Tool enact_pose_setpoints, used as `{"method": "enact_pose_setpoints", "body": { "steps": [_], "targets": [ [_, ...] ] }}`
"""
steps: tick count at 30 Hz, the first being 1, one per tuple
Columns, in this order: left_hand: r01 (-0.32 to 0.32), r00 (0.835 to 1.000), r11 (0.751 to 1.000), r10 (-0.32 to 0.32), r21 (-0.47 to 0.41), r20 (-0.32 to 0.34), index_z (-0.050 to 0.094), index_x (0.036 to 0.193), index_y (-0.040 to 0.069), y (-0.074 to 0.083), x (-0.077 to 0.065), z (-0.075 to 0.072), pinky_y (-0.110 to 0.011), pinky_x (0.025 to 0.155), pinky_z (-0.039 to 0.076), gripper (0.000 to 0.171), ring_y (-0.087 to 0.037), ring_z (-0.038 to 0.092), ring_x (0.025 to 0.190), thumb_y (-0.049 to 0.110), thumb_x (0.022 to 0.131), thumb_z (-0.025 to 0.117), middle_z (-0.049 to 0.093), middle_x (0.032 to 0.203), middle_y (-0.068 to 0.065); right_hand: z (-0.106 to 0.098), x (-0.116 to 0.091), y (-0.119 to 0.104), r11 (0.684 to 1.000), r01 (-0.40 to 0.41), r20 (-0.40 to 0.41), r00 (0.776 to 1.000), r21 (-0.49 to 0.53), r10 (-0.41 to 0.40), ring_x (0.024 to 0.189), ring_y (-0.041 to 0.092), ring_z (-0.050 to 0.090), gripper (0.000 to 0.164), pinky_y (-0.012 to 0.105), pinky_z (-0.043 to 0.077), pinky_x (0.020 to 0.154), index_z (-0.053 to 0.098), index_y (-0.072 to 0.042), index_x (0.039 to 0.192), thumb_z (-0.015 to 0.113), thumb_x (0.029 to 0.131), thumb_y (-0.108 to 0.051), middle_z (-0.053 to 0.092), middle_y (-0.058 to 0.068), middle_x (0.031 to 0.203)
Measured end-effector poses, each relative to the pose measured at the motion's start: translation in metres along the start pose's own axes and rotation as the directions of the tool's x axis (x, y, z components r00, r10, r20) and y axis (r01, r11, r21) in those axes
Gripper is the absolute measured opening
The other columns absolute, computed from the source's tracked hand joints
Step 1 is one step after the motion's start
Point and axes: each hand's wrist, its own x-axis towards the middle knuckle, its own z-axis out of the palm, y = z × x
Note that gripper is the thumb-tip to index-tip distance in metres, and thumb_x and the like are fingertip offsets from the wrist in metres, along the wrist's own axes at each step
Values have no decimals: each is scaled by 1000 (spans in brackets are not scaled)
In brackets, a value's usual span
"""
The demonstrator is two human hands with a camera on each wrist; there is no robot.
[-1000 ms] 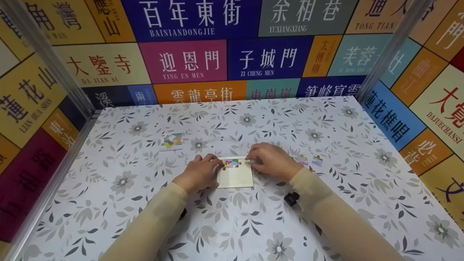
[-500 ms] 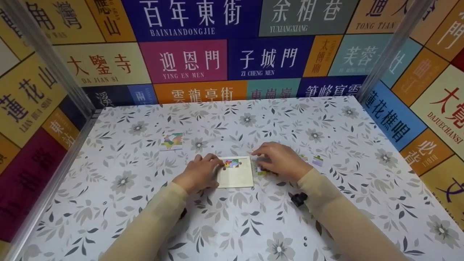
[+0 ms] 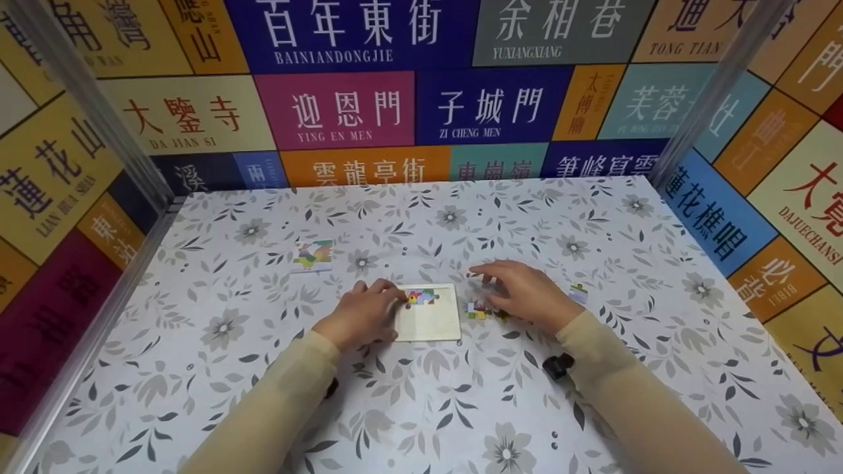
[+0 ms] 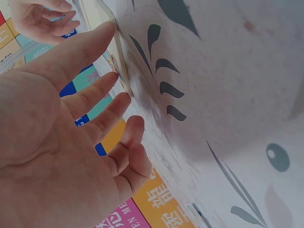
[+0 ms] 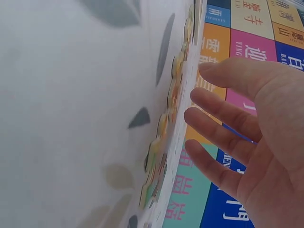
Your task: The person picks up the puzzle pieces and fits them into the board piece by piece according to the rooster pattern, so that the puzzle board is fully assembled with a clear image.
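A pale, shallow puzzle board lies flat on the table, with a few joined colourful jigsaw pieces along its top left. My left hand rests at the board's left side, thumb by the lower corner and forefinger by the upper one. In the left wrist view its thumb and fingertips touch or nearly touch the board's edge. To the right, my right hand hovers with parted fingers over loose jigsaw pieces, partly hiding them. The right wrist view has nothing between its fingers and a row of pieces beside them.
A single jigsaw piece lies to the right of my right hand. At the back left is a colourful picture card. Flowered cloth covers the table, and panels with large characters stand behind and at both sides.
My right hand has drawn away from the board's upper right corner towards the right, uncovering loose pieces beside the board. The left hand and the board have stayed put.
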Motion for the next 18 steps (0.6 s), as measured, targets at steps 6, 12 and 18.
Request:
{"method": "enact_pose_setpoints", "body": {
  "steps": [6,12,18],
  "targets": [
    [9,1000,1000,-9,0,19,60,140,22,0,2,1,-56,104,44,60,-36,47,126,27,86,85,49,152,-6,-6,-6,6,999,-46,14,999,29,46,92,19,64,51,41,52,84,58,-24,148,70,98,-20,70,3,123],
    [12,1000,1000,-12,4,16,60,141,22,-2,0,0,-55,104,44,62,-37,48,126,27,85,86,49,153,-7,-8,-9,11,997,-45,14,999,61,45,76,11,63,51,37,54,75,57,-21,148,69,99,-16,69,7,124],
    [12,1000,1000,-12,5,14,60,141,22,1,2,0,-55,106,43,62,-37,47,128,27,85,85,48,154,-7,-12,-12,16,995,-55,0,998,87,55,88,15,66,49,41,55,84,59,-18,147,68,99,-14,70,8,124]
  ]
}}
